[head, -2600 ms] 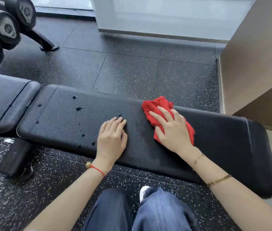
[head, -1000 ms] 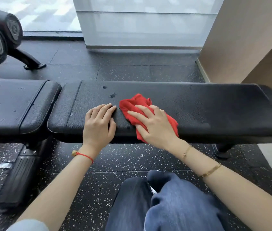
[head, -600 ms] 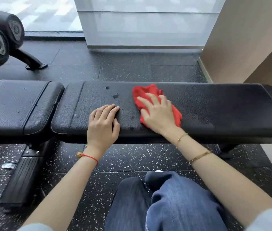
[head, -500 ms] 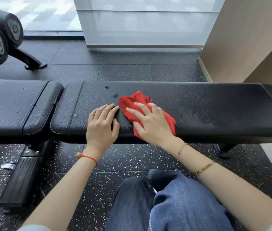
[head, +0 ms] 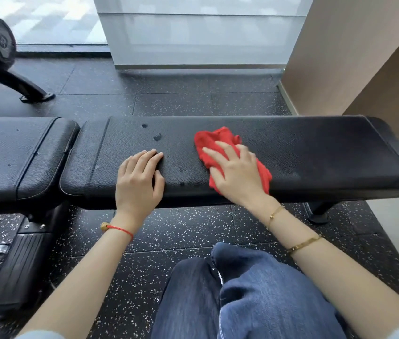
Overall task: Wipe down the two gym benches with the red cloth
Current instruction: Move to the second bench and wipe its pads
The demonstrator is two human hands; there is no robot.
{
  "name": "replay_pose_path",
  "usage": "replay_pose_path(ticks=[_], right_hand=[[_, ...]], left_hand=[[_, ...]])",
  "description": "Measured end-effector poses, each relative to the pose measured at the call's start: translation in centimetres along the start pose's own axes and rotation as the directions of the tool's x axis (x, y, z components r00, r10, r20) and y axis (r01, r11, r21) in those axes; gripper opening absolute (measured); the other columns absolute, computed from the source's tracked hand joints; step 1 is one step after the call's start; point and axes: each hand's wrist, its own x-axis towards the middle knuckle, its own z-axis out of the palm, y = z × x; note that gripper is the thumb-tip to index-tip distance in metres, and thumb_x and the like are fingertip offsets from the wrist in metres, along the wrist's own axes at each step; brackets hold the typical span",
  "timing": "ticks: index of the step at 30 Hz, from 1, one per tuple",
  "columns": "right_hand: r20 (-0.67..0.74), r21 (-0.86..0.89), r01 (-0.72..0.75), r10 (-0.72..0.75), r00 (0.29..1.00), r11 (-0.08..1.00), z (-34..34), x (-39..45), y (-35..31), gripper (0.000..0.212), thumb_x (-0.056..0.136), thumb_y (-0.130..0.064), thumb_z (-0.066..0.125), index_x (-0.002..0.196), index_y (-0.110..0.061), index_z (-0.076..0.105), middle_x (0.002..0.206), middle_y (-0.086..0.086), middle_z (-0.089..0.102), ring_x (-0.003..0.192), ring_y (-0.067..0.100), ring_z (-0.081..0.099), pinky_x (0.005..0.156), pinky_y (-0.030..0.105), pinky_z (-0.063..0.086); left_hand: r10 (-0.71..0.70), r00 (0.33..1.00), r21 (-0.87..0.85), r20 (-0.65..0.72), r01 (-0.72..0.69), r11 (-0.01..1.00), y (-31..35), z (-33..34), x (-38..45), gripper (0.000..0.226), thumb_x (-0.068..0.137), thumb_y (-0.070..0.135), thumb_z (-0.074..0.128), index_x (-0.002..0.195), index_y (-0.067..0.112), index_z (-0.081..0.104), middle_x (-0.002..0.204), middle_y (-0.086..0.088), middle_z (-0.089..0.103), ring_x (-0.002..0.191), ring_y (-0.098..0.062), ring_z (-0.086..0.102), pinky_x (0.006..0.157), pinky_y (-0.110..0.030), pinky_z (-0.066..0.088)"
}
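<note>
Two black padded benches stand end to end across the head view, with only a narrow gap between them. The right bench is long and flat, with rounded corners and a grained, leather-like cover. On it lies the red cloth, crumpled and soft, a little right of the middle and reaching the near edge. The right hand presses flat on the cloth with fingers spread and relaxed, not clenched. The left hand rests flat on the bare pad just left of it, fingers straight, holding nothing. Some dark wet spots sit beyond the left hand. To the right of the cloth the pad is free up to its end. The left bench shows small specks. The speckled rubber floor lies open behind the benches.
</note>
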Motion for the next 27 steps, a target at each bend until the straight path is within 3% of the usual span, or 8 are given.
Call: replay_pose_path(ticks=[2,4,8,12,14,18,22,27], right_hand=[[0.002,0.035,0.079,-0.079,0.997,0.996,-0.3,-1.2,0.5,0.048,0.089,-0.044,0.044,0.137,-0.044,0.049,0.146,-0.011,0.045,0.124,0.028,0.041,0.103,0.04,0.03],[-0.028,0.036,0.055,-0.054,0.998,0.998,-0.8,-2.3,2.4,0.048,0.088,-0.045,0.044,0.136,-0.045,0.049,0.145,-0.014,0.046,0.123,0.025,0.042,0.103,0.039,0.03],[-0.146,0.01,-0.261,0.26,0.955,0.965,-1.9,-3.9,10.0,0.045,0.089,-0.043,0.044,0.133,-0.043,0.054,0.144,-0.011,0.048,0.12,0.029,0.043,0.101,0.04,0.033],[-0.127,0.03,-0.503,0.503,0.855,0.864,-2.2,-2.5,12.6,0.041,0.093,-0.037,0.05,0.134,-0.04,0.054,0.148,-0.006,0.043,0.125,0.036,0.036,0.107,0.045,0.026],[-0.103,0.006,-0.468,0.466,0.879,0.884,-1.8,-1.6,10.4,0.043,0.092,-0.037,0.049,0.135,-0.04,0.052,0.149,-0.005,0.042,0.125,0.037,0.036,0.105,0.044,0.026],[-0.019,-0.015,-0.186,0.186,0.982,0.982,-1.0,-1.3,4.1,0.048,0.088,-0.043,0.047,0.136,-0.045,0.049,0.147,-0.01,0.043,0.122,0.032,0.039,0.102,0.041,0.029],[0.04,0.042,0.056,-0.057,0.998,0.998,-1.0,-1.9,3.5,0.049,0.088,-0.047,0.041,0.136,-0.048,0.046,0.146,-0.014,0.043,0.125,0.028,0.04,0.105,0.042,0.03],[0.082,0.026,-0.099,0.097,0.992,0.995,-0.8,3.2,6.1,0.046,0.093,-0.044,0.045,0.139,-0.049,0.043,0.151,-0.013,0.037,0.132,0.031,0.034,0.11,0.041,0.024]], left_hand=[[-0.002,1.0,-0.017,-0.002,0.002,1.0,0.0,0.0,0.0,0.039,0.092,0.019,0.05,0.129,0.012,0.063,0.136,-0.006,0.061,0.127,-0.028,0.054,0.111,-0.046,0.038],[-0.008,1.0,-0.027,0.002,0.008,1.0,0.0,-0.1,-0.1,0.039,0.093,0.018,0.051,0.13,0.012,0.063,0.136,-0.006,0.061,0.128,-0.028,0.053,0.112,-0.046,0.037],[-0.036,0.999,-0.049,0.03,0.038,0.998,0.4,-0.3,-0.1,0.04,0.092,0.018,0.051,0.13,0.012,0.063,0.135,-0.005,0.061,0.128,-0.028,0.052,0.113,-0.045,0.035],[-0.093,0.994,-0.066,0.062,0.097,0.993,0.9,-0.7,0.5,0.038,0.089,0.021,0.05,0.123,0.012,0.065,0.129,-0.004,0.064,0.125,-0.028,0.053,0.111,-0.044,0.035],[-0.125,0.99,-0.067,0.063,0.129,0.989,1.4,-0.9,1.0,0.035,0.087,0.023,0.05,0.116,0.012,0.067,0.122,-0.004,0.066,0.12,-0.029,0.054,0.106,-0.045,0.037],[-0.188,0.98,-0.033,0.069,0.191,0.981,2.2,-0.7,1.9,0.031,0.083,0.024,0.051,0.107,0.011,0.066,0.108,-0.008,0.066,0.112,-0.032,0.055,0.099,-0.046,0.038],[-0.167,0.985,-0.033,0.033,0.168,0.985,1.8,-0.2,1.7,0.028,0.085,0.024,0.053,0.108,0.013,0.065,0.109,-0.007,0.064,0.11,-0.031,0.055,0.101,-0.044,0.038],[-0.181,0.983,-0.042,0.009,0.181,0.982,2.1,0.1,1.4,0.028,0.085,0.021,0.052,0.109,0.013,0.064,0.116,-0.004,0.064,0.115,-0.029,0.054,0.104,-0.043,0.036]])
